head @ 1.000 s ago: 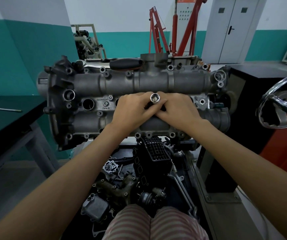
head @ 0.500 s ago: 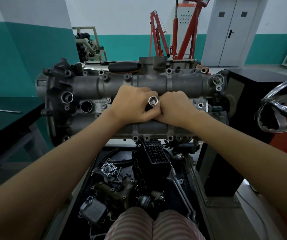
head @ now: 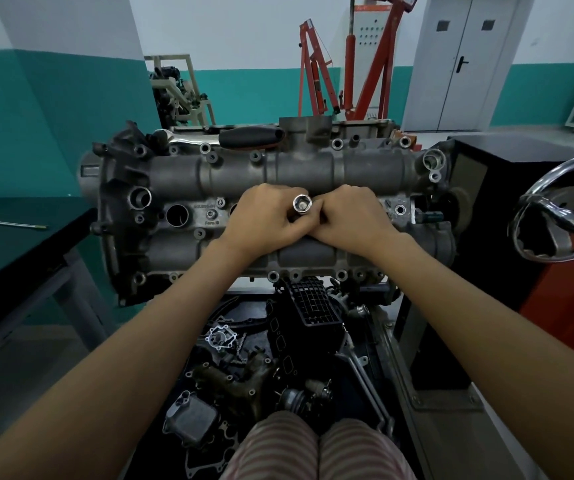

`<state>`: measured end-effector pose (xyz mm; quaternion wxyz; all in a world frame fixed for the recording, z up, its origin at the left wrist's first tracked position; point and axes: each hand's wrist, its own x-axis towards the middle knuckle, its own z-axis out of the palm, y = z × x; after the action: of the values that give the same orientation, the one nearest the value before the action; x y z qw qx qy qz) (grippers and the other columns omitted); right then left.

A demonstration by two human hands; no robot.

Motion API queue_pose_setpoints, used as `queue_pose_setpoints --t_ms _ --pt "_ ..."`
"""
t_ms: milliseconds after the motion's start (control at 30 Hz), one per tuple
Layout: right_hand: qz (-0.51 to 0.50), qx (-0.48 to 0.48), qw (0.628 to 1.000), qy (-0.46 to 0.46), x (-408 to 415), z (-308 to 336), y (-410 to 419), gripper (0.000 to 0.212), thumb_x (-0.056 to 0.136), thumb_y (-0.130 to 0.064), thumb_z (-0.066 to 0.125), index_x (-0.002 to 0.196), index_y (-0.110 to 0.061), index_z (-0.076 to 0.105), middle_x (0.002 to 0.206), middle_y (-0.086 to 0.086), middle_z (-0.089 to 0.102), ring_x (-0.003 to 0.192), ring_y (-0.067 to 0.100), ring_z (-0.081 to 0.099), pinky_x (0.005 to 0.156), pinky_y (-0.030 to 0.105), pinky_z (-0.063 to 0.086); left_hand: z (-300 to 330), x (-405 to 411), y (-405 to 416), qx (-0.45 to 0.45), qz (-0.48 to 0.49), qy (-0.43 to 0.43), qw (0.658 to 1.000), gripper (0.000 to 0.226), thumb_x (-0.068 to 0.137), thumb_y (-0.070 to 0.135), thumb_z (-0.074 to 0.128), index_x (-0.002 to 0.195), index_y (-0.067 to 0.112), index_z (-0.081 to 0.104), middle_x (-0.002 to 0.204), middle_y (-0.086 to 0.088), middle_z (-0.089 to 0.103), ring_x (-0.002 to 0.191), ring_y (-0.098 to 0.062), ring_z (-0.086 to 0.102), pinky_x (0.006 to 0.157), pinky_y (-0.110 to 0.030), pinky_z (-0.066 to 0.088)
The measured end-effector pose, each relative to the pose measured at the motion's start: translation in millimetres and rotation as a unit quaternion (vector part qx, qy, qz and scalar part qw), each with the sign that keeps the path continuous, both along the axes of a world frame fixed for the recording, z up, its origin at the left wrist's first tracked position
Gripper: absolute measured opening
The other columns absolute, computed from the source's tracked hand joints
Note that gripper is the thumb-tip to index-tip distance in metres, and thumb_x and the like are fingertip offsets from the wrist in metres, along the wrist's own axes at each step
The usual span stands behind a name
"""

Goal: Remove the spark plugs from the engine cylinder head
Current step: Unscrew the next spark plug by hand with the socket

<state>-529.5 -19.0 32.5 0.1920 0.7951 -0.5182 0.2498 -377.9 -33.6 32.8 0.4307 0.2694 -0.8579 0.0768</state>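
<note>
The engine cylinder head (head: 313, 178) lies broad under and beyond both my hands, its grey cover running left to right. Beyond my hands, on its far edge, a black tool handle (head: 251, 137) rests. Below my wrists a tray of loose engine parts (head: 244, 372) sits dark. My left hand (head: 264, 220) curls round the socket from the left, and my right hand (head: 351, 216) curls in from the right, knuckles touching; both grip it. Between them the chrome socket (head: 302, 204) stands upright, open end facing me. Left of my left hand, an open plug well (head: 176, 215). The spark plug itself I cannot see.
</note>
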Motion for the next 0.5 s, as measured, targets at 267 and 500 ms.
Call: queue_pose_setpoints --t_ms 267,500 --pt "0.001 0.006 1.000 -0.006 1.0 -0.1 2.6 0.028 0.081 -0.038 0.054 0.061 -0.018 0.054 0.064 0.005 0.062 0.067 0.029 0.060 0.047 0.026 0.018 0.1 0.2 -0.6 0.018 0.001 0.004 1.000 0.048 0.083 0.044 0.061 0.052 0.015 0.038 0.047 0.005 0.040 0.044 -0.014 0.037 0.047 -0.026 0.024" --pt "0.000 0.003 1.000 -0.011 -0.2 -0.5 2.2 0.027 0.080 -0.041 0.052 0.084 -0.017 0.064 0.073 0.002 0.066 0.074 0.026 0.062 0.054 0.027 0.027 -0.1 1.4 1.4 0.032 -0.025 0.003 0.999 0.038 0.084 0.040 0.044 0.066 0.006 0.043 0.050 -0.001 0.041 0.044 -0.023 0.042 0.044 -0.031 0.031"
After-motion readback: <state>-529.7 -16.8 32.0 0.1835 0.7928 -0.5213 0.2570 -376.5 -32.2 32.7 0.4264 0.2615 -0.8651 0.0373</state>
